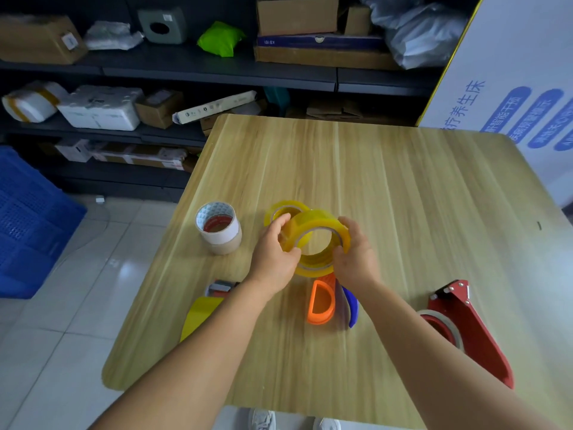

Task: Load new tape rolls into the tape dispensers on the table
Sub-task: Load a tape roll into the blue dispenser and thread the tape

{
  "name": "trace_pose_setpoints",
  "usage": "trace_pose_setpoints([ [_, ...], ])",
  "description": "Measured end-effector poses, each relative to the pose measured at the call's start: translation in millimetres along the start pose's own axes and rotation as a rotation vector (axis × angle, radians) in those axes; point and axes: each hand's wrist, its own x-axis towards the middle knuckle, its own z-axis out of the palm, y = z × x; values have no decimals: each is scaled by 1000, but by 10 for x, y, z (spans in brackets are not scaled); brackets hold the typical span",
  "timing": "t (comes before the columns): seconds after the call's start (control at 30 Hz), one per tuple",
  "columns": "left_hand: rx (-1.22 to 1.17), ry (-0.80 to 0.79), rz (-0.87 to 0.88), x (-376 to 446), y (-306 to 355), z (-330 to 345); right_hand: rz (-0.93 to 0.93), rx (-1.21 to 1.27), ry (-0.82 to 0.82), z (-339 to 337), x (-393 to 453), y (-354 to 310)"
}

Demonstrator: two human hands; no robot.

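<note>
Above wooden table (403, 187): left hand (273, 256) and right hand (356, 256) grasp yellow tape roll (316, 226), held tilted. Second yellow roll (283, 209) behind. Red tape dispenser (465, 321) right. Blue box (319, 41) on shelf reads "KB161".

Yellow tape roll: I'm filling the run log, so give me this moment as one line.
left hand: grips yellow tape roll | right hand: grips same roll | roll: lifted above table | red dispenser: untouched
</note>
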Motion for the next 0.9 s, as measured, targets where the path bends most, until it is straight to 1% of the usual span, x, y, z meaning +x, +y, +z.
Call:
trace_pose_setpoints([
  [0.1, -92, -10, -27, -47, -29, 12, -5, 21, 22, -42, -45, 57],
  [0.23, -206, -30, -89, -99, -48, 40, 66, 109, 10, -84, -94, 88],
  [0.33, -207, -16, -101, -125, -55, 58, 127, 95, -25, -117, -128, 105],
  [0.5, -204, 31, -160, -200, -110, 76, 119, -65, -101, -143, -170, 117],
  [0.6, -134, 39, -205, -246, -169, 80, 99, -214, -123, -148, -217, 137],
  [0.9, 35, -49, -368, -334, -275, 138, 169, -495, -219, -189, -330, 120],
])
